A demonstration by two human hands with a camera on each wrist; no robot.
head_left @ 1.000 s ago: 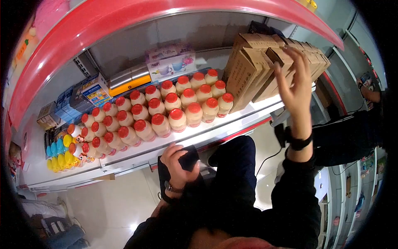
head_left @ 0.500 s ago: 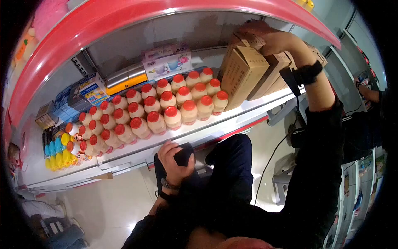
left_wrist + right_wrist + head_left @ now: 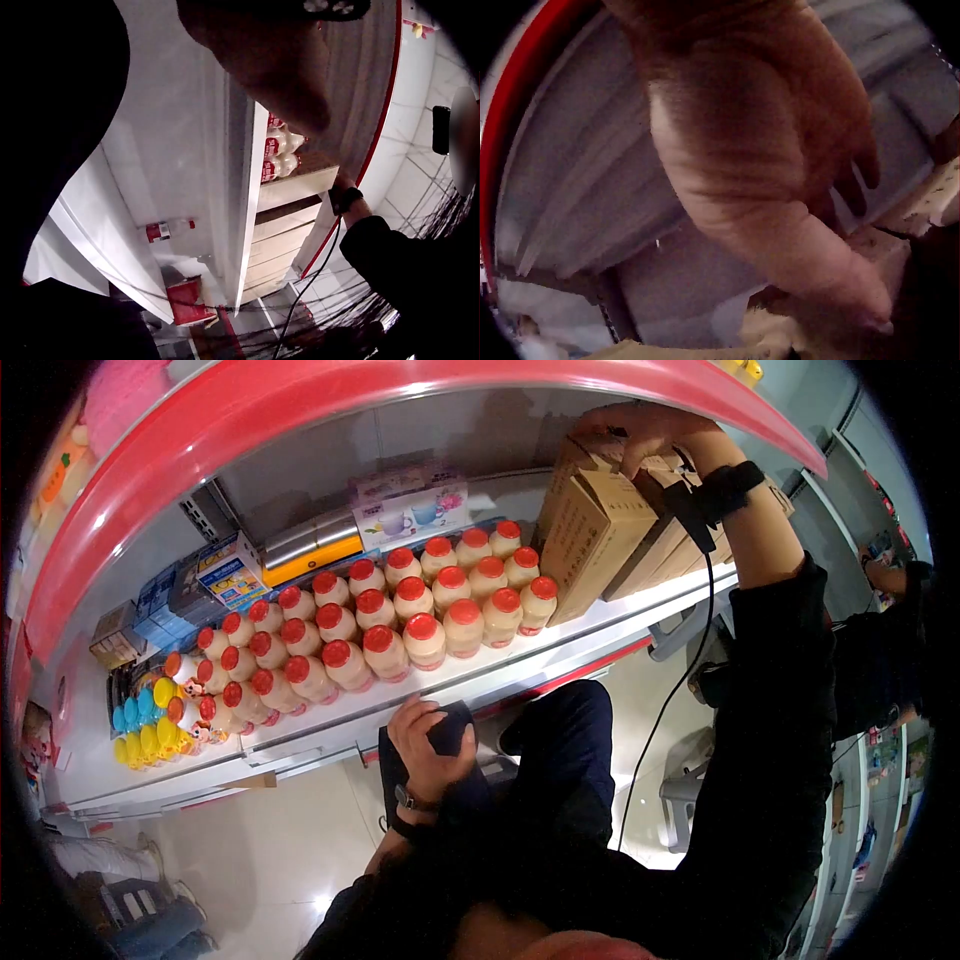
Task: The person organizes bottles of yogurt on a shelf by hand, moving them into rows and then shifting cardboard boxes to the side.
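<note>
In the head view my right hand (image 3: 655,435) reaches over the tops of brown cardboard boxes (image 3: 593,535) at the shelf's right end. The right wrist view shows that hand (image 3: 757,157) with its thumb low against cardboard (image 3: 769,326) and the fingers hanging apart from it, loosely bent; whether the fingers touch a box is unclear. My left hand (image 3: 428,750) rests with relaxed fingers by a dark surface near my lap, below the shelf edge, and holds nothing visible. Rows of red-capped bottles (image 3: 424,640) stand left of the boxes.
A pink-and-white mug box (image 3: 412,515), a yellow-and-silver box (image 3: 312,555) and blue boxes (image 3: 165,610) line the back. Small yellow and blue items (image 3: 150,740) stand at the left. A red curved rim (image 3: 400,375) arches overhead; a cable (image 3: 655,730) hangs from my right wrist.
My right hand has moved from above the boxes' front to their back left tops and has shifted slightly there since. The left hand has stayed almost in place.
</note>
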